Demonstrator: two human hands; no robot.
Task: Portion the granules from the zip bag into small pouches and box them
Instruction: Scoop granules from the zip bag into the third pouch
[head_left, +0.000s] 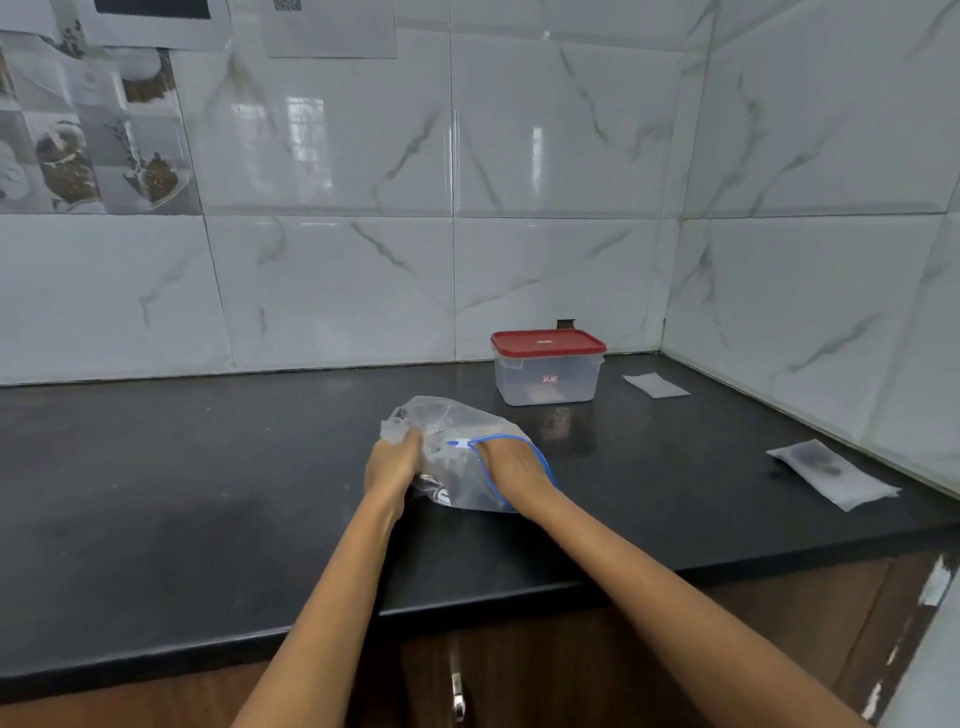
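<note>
On the black counter (208, 519) the left hand (392, 467) grips a bunched corner of the clear zip bag (452, 441), while the right hand (511, 467) is pushed into its blue-edged mouth, fingers hidden so its grip cannot be told. A filled pouch (831, 475) lies right. Farther back stand a flat pouch (655, 385) and the red-lidded box (548, 373); its label is unreadable.

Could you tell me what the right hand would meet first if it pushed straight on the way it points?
The right hand is inside the zip bag, so probably the granules or the bag's far wall; depth is unclear.
</note>
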